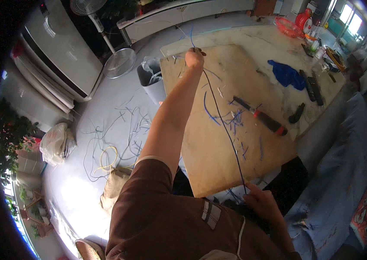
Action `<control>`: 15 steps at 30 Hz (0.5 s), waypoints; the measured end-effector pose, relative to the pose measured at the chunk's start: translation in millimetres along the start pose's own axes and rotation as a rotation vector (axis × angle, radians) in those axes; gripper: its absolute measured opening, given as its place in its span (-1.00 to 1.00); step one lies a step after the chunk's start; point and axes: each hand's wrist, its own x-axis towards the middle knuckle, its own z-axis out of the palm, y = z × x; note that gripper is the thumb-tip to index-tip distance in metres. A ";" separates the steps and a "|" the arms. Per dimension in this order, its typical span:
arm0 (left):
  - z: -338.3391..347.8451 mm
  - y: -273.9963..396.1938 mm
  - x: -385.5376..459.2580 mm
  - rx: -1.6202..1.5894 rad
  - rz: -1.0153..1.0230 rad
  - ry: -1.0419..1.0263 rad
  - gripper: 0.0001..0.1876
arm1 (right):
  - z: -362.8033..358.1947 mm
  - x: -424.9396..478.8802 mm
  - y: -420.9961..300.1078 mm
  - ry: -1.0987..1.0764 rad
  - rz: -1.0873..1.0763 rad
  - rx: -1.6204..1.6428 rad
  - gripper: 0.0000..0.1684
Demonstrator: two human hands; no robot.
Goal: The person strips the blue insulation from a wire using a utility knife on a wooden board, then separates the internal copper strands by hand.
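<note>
A dark cable (221,120) runs across a wooden board (209,175) between my two hands. My left hand (195,58) is stretched out over the board's far left corner, closed on the cable; thin blue and pale strands stick out beyond it. Near the board's close edge, the fingers of my right hand (258,199) pinch the cable's other stretch. A utility knife with a black and red handle (269,122) lies on the board, its front part towards the left. Beside it are blue insulation scraps (235,120) and a curved blue strip (207,109).
The board rests on a marble-look table (303,123) holding a blue cloth (285,74), black tool-like items (311,87) and a red basket (288,28). A grey bin (154,89) stands left of the board. Loose wires (123,139) lie on the floor near a standing fan (105,39).
</note>
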 end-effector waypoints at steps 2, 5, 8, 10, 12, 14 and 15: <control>18.5 -11.5 21.0 0.072 0.000 0.000 -0.72 | 2.4 11.6 -0.6 0.063 0.004 0.036 -0.54; 36.2 -40.0 47.5 -0.040 -0.166 0.045 -0.70 | 7.0 31.2 -0.1 0.151 -0.080 -0.002 -0.56; 56.1 -32.9 45.0 -0.198 -0.446 -0.072 -0.70 | 2.1 43.7 -4.6 0.149 0.082 0.027 -0.58; 60.5 -56.4 63.3 0.015 -0.214 0.036 -0.70 | 11.1 54.6 10.1 0.127 -0.019 -0.042 -0.59; 87.5 -39.5 29.3 0.027 0.010 0.080 -0.74 | 9.8 62.4 21.6 0.136 -0.037 -0.094 -0.59; 77.0 -76.7 66.1 0.121 0.006 0.081 -0.74 | 16.3 67.1 12.0 0.088 -0.050 -0.078 -0.58; 75.6 -86.1 68.5 0.160 -0.003 0.064 -0.74 | 13.8 68.1 10.7 0.078 0.006 -0.060 -0.55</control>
